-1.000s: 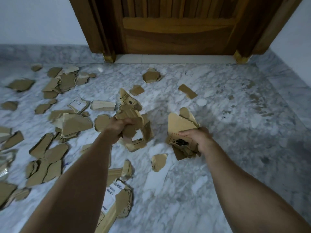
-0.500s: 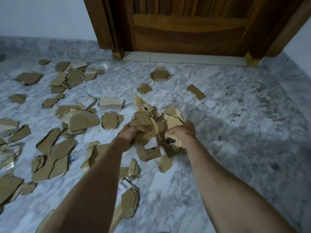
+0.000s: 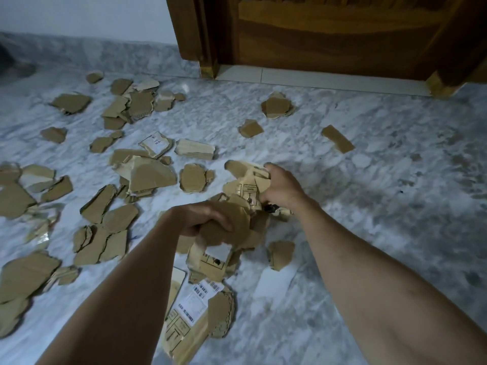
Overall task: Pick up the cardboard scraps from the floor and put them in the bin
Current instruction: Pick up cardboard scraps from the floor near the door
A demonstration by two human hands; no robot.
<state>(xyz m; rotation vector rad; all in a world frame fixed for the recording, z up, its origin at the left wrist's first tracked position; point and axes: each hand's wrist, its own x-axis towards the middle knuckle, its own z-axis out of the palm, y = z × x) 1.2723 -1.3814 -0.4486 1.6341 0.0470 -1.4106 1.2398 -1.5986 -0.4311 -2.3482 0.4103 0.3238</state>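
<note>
Together, left hand [image 3: 203,218] and right hand [image 3: 283,187] clutch one bundle of cardboard scraps [image 3: 237,222].

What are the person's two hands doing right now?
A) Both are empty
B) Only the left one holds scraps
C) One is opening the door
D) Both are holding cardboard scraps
D: the left hand grips a bundle of brown cardboard scraps, and the right hand grips more printed scraps right beside it, above the marble floor.
</note>
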